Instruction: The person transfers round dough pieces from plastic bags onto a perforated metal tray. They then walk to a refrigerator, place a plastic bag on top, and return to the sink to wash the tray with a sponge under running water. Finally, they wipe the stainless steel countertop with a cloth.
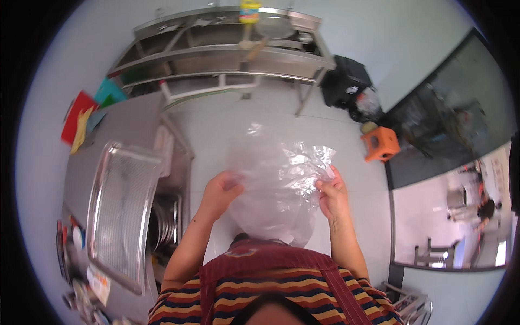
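Note:
A large clear plastic bag (280,195) hangs spread out in front of my apron, above the tiled floor. My right hand (333,193) pinches the crumpled right side between thumb and fingers. On the opposite side, my left hand (223,193) has its thumb and fingers closed at the film's left edge, somewhat blurred. The film is see-through and shiny where it is creased, mostly near my right hand.
Left stands a steel table (142,107) bearing a perforated metal tray (122,215). A steel sink unit (227,61) lines the far wall, with a black bin (345,81) beside it. An orange stool (381,144) stands right, before a glass partition (443,118). Beyond it is a person (485,209).

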A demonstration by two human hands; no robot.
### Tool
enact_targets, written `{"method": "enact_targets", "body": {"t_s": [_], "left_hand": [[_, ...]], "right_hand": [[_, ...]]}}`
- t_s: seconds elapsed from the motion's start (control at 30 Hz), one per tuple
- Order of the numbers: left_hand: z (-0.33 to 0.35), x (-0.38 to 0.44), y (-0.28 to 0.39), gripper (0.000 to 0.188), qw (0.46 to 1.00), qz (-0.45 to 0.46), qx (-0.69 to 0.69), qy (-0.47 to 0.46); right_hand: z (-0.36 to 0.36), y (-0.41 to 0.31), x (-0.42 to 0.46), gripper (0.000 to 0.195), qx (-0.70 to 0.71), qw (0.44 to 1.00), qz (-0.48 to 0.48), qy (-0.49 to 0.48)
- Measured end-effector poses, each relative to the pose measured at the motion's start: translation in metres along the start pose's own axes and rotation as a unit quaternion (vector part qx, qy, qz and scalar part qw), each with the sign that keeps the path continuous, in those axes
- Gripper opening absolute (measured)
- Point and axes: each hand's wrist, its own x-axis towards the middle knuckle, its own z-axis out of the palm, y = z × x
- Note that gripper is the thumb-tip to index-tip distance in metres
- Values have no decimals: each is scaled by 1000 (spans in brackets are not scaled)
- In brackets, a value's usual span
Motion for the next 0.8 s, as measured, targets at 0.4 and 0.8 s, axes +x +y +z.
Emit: {"method": "enact_targets", "body": {"t_s": [0.4, 0.8], "left_hand": [[225, 117, 4, 18, 956, 20, 136, -260], [571, 86, -15, 37, 831, -143, -16, -538]], "right_hand": [[-152, -72, -88, 28, 14, 899, -234, 371], [-407, -168, -226, 72, 103, 855, -310, 404]]}}
